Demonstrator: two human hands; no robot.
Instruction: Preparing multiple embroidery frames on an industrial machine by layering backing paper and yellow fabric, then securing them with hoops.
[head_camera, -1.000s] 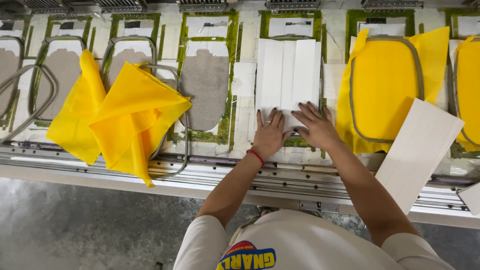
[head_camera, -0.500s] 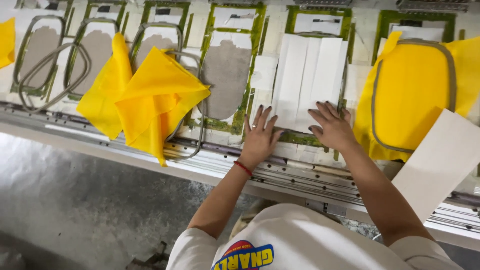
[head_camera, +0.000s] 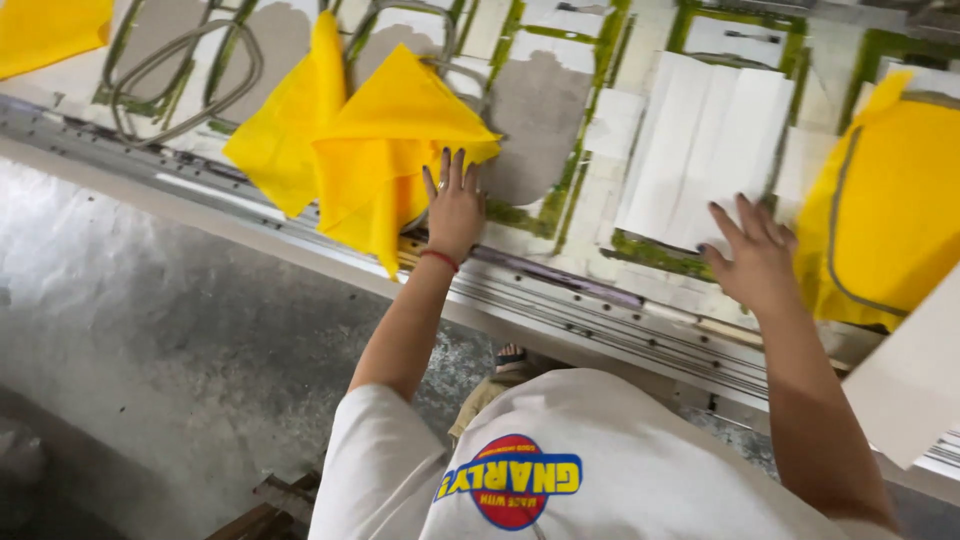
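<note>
Your left hand (head_camera: 455, 205) lies flat, fingers spread, fingertips on the crumpled yellow fabric piece (head_camera: 385, 160). Your right hand (head_camera: 755, 255) presses open-fingered on the folded white backing sheet (head_camera: 705, 145). Looks like fetching fabric; next, pinch and drag it over. A second ago both hands smoothed the sheet.

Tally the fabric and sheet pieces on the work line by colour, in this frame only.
Yellow cloth pieces: 4 (top-left corner, narrow one, one under the left hand at, one beside the right hand at)
White sheet stack: 1
White board at the right edge: 1
Total: 6
</note>
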